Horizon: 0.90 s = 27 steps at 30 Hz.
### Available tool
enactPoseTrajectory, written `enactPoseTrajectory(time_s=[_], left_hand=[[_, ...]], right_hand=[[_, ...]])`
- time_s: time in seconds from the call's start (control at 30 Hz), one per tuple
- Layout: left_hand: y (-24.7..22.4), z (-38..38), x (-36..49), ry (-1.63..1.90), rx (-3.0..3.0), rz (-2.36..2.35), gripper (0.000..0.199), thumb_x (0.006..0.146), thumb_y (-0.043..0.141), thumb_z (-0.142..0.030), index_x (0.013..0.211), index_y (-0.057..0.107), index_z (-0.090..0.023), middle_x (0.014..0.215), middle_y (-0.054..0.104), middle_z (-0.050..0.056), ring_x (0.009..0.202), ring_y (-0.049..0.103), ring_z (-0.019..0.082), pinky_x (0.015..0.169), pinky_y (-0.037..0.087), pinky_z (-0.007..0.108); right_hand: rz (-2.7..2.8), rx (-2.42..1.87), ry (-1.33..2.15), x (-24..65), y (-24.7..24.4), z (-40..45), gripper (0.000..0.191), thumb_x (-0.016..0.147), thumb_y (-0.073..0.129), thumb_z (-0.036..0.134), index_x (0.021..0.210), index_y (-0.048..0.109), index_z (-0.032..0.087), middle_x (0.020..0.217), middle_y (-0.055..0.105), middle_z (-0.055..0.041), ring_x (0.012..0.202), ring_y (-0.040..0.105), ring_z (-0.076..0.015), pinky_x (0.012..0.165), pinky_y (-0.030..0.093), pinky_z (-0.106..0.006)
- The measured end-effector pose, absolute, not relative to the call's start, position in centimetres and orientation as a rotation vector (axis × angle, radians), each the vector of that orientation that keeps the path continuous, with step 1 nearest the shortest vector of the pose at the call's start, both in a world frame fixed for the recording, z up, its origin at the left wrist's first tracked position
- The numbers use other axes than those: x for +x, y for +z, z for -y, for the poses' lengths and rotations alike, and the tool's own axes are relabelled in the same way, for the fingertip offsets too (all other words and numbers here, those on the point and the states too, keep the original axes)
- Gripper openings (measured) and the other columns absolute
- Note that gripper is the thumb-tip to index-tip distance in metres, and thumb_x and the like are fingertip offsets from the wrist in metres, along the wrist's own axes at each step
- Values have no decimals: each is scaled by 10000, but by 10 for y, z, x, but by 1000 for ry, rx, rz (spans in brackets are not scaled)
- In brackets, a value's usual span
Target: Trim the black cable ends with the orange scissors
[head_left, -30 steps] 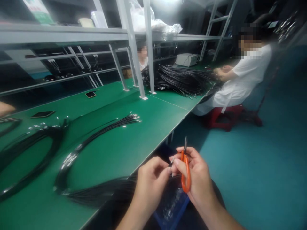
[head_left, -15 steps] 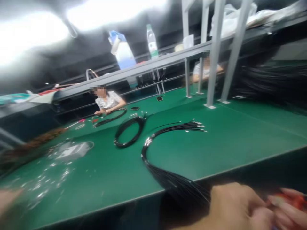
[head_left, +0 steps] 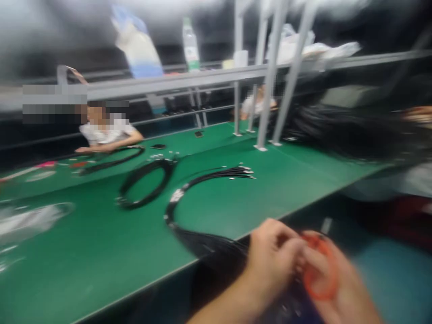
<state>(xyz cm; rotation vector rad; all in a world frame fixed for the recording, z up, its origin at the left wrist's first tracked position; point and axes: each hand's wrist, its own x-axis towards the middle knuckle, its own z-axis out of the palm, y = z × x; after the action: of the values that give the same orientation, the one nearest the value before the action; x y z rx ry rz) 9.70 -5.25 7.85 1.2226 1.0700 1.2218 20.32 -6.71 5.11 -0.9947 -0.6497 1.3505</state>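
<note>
My left hand (head_left: 270, 252) is closed beside the table's front edge, its fingertips meeting my right hand; what they pinch is blurred and hidden. My right hand (head_left: 344, 279) is closed around an orange loop-shaped handle (head_left: 324, 288), apparently of scissors, whose blades I cannot make out. A long bundle of black cables (head_left: 209, 245) curves over the table and drops past its edge behind my left wrist. Pale connectors (head_left: 248, 171) tip its far end, and a whitish wrap (head_left: 177, 195) circles its bend.
A coiled black cable bundle (head_left: 145, 184) lies left on the green table (head_left: 118, 252). Clear plastic bags (head_left: 30, 220) lie farther left. Grey posts (head_left: 266, 112) hold a shelf (head_left: 202, 74) with a bottle (head_left: 191, 47). A co-worker (head_left: 108, 128) sits across; dark cables (head_left: 330, 130) heap at right.
The view has swung right, so the table's contents sit farther left in the picture. Both my hands and the orange handle now show more fully, close together.
</note>
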Motion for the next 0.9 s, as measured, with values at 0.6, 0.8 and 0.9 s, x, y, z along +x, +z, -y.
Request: enactPoseTrajectory(time_s=[0.6, 0.8, 0.9], left_hand=[[66, 35, 92, 1159, 993, -755, 153, 865, 566, -213, 735, 531, -138, 683, 504, -9, 624, 472, 104, 618, 403, 207], [65, 34, 95, 1174, 1048, -795, 103, 806, 646, -207, 765, 584, -135, 831, 518, 15, 667, 499, 117, 617, 421, 222], [66, 34, 97, 1144, 884, -695, 121, 832, 597, -203, 742, 551, -136, 752, 504, 1, 610, 475, 103, 596, 408, 219]], right_hand=[[309, -758, 1412, 195, 67, 60, 264, 695, 699, 113, 881, 526, 184, 736, 603, 25, 557, 546, -74, 555, 466, -176], [290, -754, 1418, 195, 65, 60, 243, 710, 698, 117, 878, 535, 184, 709, 598, 29, 573, 554, -75, 568, 472, -164], [289, -737, 1434, 195, 64, 60, 232, 719, 681, 105, 876, 528, 182, 685, 591, 29, 566, 550, -78, 568, 470, -169]])
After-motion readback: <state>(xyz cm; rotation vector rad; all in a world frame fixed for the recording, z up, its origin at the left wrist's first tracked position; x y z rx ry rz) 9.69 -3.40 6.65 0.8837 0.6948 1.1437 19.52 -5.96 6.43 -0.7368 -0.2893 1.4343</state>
